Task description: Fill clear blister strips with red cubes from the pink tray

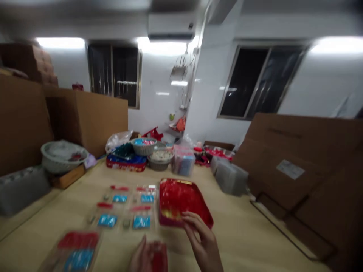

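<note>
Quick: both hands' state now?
Left hand: at a red item, blurred; grip can't be told.
Right hand: fingers bent at red tray; hold can't be told.

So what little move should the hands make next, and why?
Probably a light pinch by the right hand at the yellowish bits in the red tray: its fingertips are close by, at the tray's near side. Blur hides whether they already hold something.

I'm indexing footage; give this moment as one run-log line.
left hand: at small red object, blurred | right hand: fingertips over red tray | left of tray: four blue packets, two rows
</note>
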`<control>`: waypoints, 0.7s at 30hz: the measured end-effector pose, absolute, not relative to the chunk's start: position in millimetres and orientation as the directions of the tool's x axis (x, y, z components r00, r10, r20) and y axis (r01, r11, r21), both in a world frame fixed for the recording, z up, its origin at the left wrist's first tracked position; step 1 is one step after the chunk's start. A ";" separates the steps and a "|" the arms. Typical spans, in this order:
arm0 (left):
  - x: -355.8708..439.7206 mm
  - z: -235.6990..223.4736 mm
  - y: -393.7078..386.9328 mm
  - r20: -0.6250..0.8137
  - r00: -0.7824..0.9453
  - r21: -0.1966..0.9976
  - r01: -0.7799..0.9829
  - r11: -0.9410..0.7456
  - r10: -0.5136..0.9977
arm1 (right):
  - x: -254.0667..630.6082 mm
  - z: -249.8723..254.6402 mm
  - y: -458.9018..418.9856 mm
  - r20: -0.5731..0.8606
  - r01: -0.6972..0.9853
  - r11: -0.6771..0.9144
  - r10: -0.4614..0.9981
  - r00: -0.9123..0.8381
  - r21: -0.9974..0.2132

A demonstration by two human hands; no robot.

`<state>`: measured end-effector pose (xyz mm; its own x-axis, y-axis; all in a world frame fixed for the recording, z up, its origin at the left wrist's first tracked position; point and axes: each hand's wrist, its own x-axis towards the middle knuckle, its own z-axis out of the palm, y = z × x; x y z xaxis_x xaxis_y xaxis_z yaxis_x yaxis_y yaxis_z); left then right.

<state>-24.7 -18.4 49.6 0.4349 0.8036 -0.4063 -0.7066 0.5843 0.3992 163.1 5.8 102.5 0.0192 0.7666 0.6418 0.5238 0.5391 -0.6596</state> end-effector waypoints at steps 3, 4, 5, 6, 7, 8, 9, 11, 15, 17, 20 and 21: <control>-27.1 53.9 -18.1 -0.354 0.382 0.337 -0.799 0.497 0.854 | 146.1 81.2 -18.9 0.438 0.411 0.431 0.895 -0.083 -0.803; -27.6 56.3 -18.6 -0.347 0.387 0.318 -0.809 0.495 0.854 | 141.4 77.4 -25.4 0.394 0.383 0.410 0.911 -0.122 -0.828; -27.9 58.7 -19.5 -0.340 0.393 0.305 -0.813 0.496 0.854 | 137.4 74.7 -30.8 0.365 0.360 0.395 0.919 -0.151 -0.845; -28.0 60.6 -20.7 -0.339 0.404 0.296 -0.811 0.504 0.850 | 134.1 72.8 -35.0 0.347 0.343 0.387 0.921 -0.176 -0.856; -28.0 61.8 -22.0 -0.337 0.412 0.291 -0.810 0.510 0.847 | 131.5 71.3 -38.0 0.337 0.336 0.385 0.921 -0.194 -0.860; -27.8 62.0 -23.4 -0.334 0.418 0.289 -0.808 0.514 0.845 | 129.4 70.0 -40.0 0.334 0.339 0.387 0.920 -0.206 -0.858; -27.7 61.3 -24.6 -0.327 0.426 0.288 -0.805 0.518 0.843 | 127.7 68.9 -41.0 0.335 0.352 0.392 0.918 -0.212 -0.850; -27.6 58.3 -26.7 -0.309 0.441 0.290 -0.800 0.525 0.843 | 125.3 67.5 -41.1 0.342 0.406 0.402 0.915 -0.215 -0.821; -27.4 53.6 -30.8 -0.299 0.446 0.331 -0.781 0.530 0.843 | 121.2 66.5 -41.9 0.344 0.513 0.405 0.914 -0.215 -0.757; -26.4 52.6 -33.9 -0.303 0.432 0.346 -0.781 0.520 0.849 | 118.6 65.3 -44.4 0.342 0.536 0.391 0.920 -0.193 -0.748; -23.5 50.4 -38.2 -0.289 0.412 0.364 -0.788 0.497 0.864 | 115.2 62.1 -46.6 0.297 0.533 0.318 0.946 -0.128 -0.784; -22.7 49.6 -38.7 -0.282 0.409 0.378 -0.784 0.492 0.868 | 114.7 61.2 -45.4 0.267 0.510 0.285 0.957 -0.109 -0.812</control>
